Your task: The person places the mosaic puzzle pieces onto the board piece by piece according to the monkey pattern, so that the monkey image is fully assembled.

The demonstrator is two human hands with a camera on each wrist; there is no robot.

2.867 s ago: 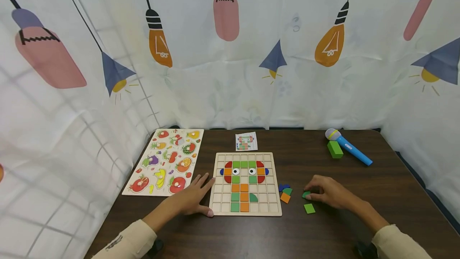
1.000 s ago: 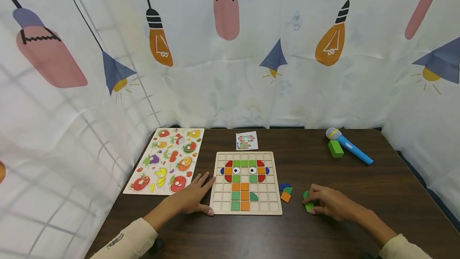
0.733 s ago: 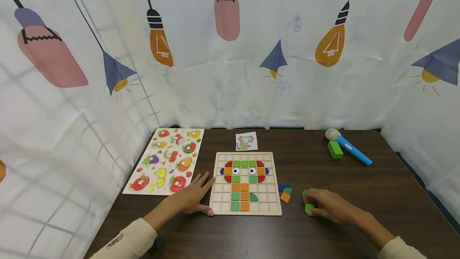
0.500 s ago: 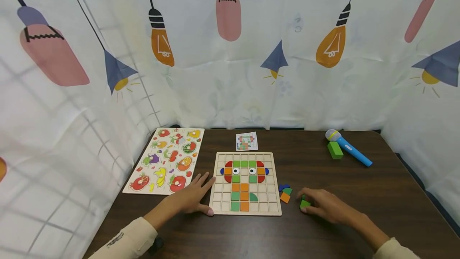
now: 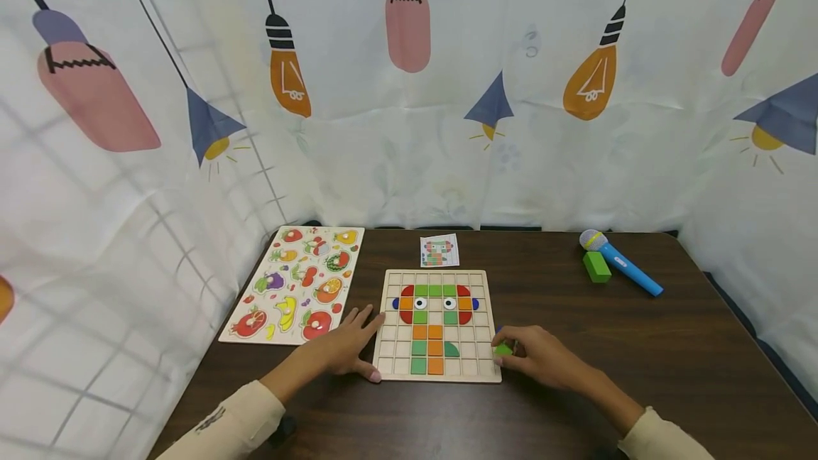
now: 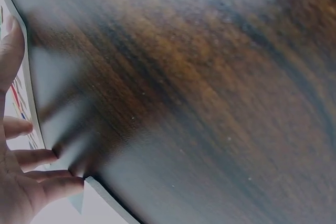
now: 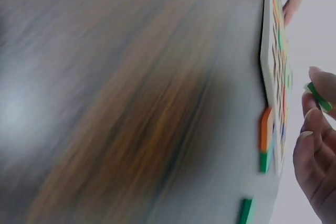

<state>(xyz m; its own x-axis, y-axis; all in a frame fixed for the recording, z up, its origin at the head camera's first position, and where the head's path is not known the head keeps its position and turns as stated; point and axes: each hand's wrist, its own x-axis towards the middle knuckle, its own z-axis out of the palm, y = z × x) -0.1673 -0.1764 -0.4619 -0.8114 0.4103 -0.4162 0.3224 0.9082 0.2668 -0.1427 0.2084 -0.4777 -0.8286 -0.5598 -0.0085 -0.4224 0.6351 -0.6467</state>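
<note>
My right hand (image 5: 533,355) pinches a light green square tile (image 5: 503,350) between thumb and fingers at the right edge of the wooden grid board (image 5: 399,279). In the right wrist view, that tile (image 7: 319,97) is raised off the table. Coloured tiles on the board form a pattern with two eye pieces (image 5: 420,302). Spread out flat, my left hand (image 5: 345,350) lies along the board's left edge, thumb at the near corner. Below the right hand sit loose pieces: an orange tile (image 7: 265,129), a green one (image 7: 263,162) and, farther off, another green piece (image 7: 245,211).
A fruit puzzle board (image 5: 297,289) lies left of the grid board. Behind the grid is a small pattern card (image 5: 439,250). At the far right are a green block (image 5: 597,267) and a blue toy microphone (image 5: 629,268). A printed curtain (image 5: 434,155) hangs behind the table.
My right hand has picked up the light green square from the table and carried it left to the board's right edge. The left hand has stayed in place.
</note>
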